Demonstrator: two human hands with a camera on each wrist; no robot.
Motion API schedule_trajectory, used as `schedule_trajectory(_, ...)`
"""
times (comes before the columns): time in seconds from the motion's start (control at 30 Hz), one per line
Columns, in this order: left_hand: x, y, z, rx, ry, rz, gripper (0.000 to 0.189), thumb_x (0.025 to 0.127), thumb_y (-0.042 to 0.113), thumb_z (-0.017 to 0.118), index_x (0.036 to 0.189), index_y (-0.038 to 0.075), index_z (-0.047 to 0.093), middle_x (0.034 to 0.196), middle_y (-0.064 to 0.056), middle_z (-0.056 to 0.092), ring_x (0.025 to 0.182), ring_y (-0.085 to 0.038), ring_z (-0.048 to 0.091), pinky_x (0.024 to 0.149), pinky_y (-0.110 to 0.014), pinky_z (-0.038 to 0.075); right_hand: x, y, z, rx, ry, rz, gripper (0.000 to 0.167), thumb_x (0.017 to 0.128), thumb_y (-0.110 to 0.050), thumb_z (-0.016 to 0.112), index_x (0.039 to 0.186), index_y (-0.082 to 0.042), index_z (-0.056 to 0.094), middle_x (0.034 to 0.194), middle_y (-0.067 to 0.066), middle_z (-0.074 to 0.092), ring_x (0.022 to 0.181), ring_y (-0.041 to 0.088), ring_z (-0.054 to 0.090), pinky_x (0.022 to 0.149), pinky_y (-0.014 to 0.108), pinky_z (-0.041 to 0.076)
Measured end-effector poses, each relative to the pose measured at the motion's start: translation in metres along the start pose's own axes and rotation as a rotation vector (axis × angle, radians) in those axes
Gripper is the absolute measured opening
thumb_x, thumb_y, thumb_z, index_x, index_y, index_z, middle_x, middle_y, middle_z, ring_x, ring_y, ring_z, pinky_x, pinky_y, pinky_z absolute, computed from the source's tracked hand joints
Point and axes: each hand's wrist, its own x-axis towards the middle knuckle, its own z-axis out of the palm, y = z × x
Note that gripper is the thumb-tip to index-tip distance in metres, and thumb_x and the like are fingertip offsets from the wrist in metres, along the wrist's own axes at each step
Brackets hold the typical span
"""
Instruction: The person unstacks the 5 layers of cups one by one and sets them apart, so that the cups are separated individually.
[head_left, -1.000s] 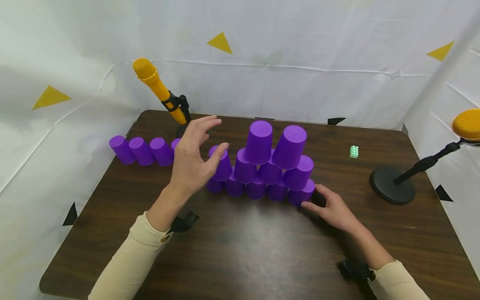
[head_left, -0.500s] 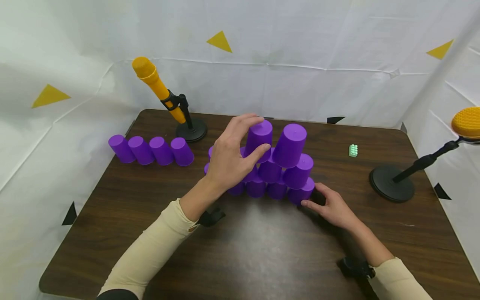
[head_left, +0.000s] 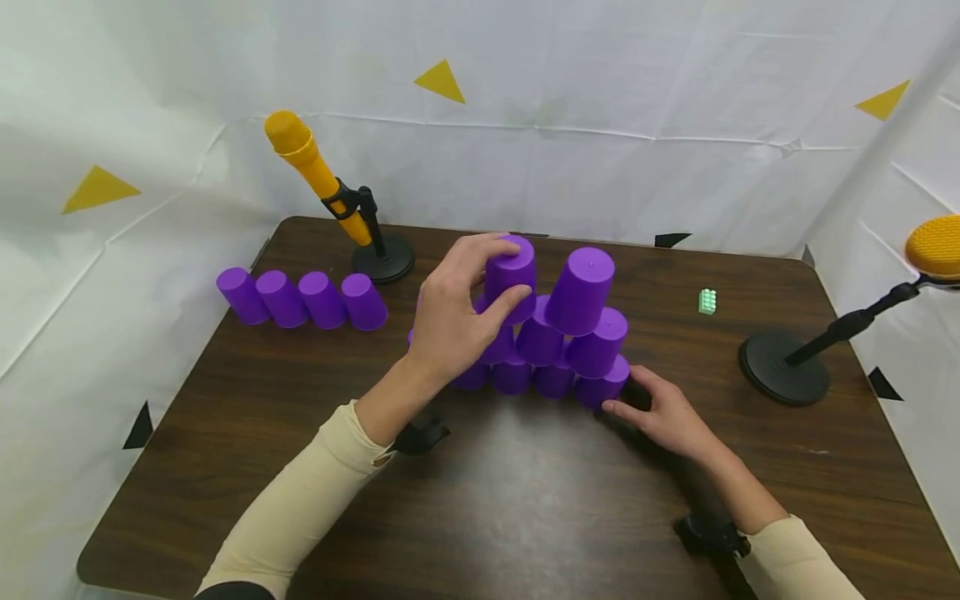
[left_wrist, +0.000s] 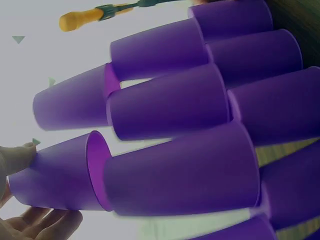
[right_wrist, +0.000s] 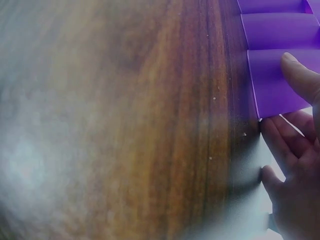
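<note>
Purple plastic cups stand upside down in a tiered pyramid mid-table. My left hand (head_left: 459, 312) grips the top tier's left cup (head_left: 512, 271), thumb on the near side and fingers round the far side. In the left wrist view this held cup (left_wrist: 55, 175) shows part of its open rim beside the cup below (left_wrist: 182, 170). The top tier's other cup (head_left: 581, 292) stands just to its right. At the bottom row's right end, my right hand (head_left: 663, 417) holds the end cup (head_left: 602, 383) between thumb and fingers. The left hand hides part of the pyramid's left side.
Several purple cups (head_left: 322, 302) stand in a row at the table's left. Behind them rises a yellow microphone (head_left: 318, 175) on a black stand (head_left: 384, 260). A second stand (head_left: 783, 367) bears a yellow microphone (head_left: 933, 247) at right. A small green brick (head_left: 707, 302) lies farther back.
My left hand has moved right from above the pyramid's left end and taken hold of the top left cup, which has shifted slightly left. The right hand stays in place.
</note>
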Motion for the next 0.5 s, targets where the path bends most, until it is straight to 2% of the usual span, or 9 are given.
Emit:
schedule_trajectory(0.13, -0.005, 0.002, -0.021, -0.04, 0.08, -0.006, 0.036, 0.084, 0.009, 0.078, 0.116, 0.004, 0.063, 0.123, -0.009, 0.061, 0.107, -0.017, 0.061, 0.083, -0.031, 0.056, 0.0, 0.0, 0.0, 0.005, -0.007, 0.003, 0.055, 0.087, -0.028, 0.076, 0.131, -0.002, 0.056, 0.123, 0.015, 0.063, 0.12, 0.035, 0.055, 0.1, 0.056, 0.04)
schedule_trajectory(0.2, -0.008, 0.003, -0.036, -0.052, 0.129, -0.017, 0.036, 0.082, 0.004, 0.078, 0.114, 0.001, 0.062, 0.122, -0.011, 0.061, 0.106, -0.019, 0.062, 0.082, -0.035, 0.057, 0.0, 0.001, 0.0, 0.008, -0.012, 0.01, 0.055, 0.087, -0.028, 0.076, 0.131, -0.003, 0.056, 0.123, 0.015, 0.063, 0.12, 0.035, 0.054, 0.1, 0.056, 0.04)
schedule_trajectory(0.3, -0.013, 0.011, -0.065, -0.021, 0.196, -0.062, 0.036, 0.081, -0.004, 0.077, 0.112, -0.006, 0.061, 0.121, -0.017, 0.061, 0.105, -0.022, 0.062, 0.08, -0.04, 0.057, -0.001, 0.001, 0.0, 0.01, -0.016, 0.018, 0.055, 0.087, -0.029, 0.076, 0.132, -0.003, 0.056, 0.123, 0.015, 0.063, 0.121, 0.035, 0.054, 0.101, 0.056, 0.04)
schedule_trajectory(0.43, -0.023, 0.015, -0.103, 0.085, 0.289, -0.187, 0.036, 0.08, -0.007, 0.076, 0.113, -0.01, 0.06, 0.121, -0.018, 0.063, 0.102, -0.021, 0.062, 0.083, -0.037, 0.056, -0.001, 0.001, 0.0, 0.01, -0.013, 0.018, 0.055, 0.087, -0.03, 0.076, 0.131, -0.004, 0.056, 0.123, 0.015, 0.063, 0.12, 0.034, 0.055, 0.1, 0.056, 0.04)
schedule_trajectory(0.5, -0.031, 0.008, -0.121, 0.15, 0.34, -0.266, 0.037, 0.081, -0.005, 0.076, 0.115, -0.008, 0.061, 0.121, -0.015, 0.064, 0.102, -0.019, 0.062, 0.084, -0.032, 0.056, -0.001, 0.001, 0.0, 0.008, -0.008, 0.015, 0.054, 0.087, -0.03, 0.076, 0.131, -0.004, 0.056, 0.123, 0.014, 0.063, 0.119, 0.034, 0.055, 0.1, 0.056, 0.04)
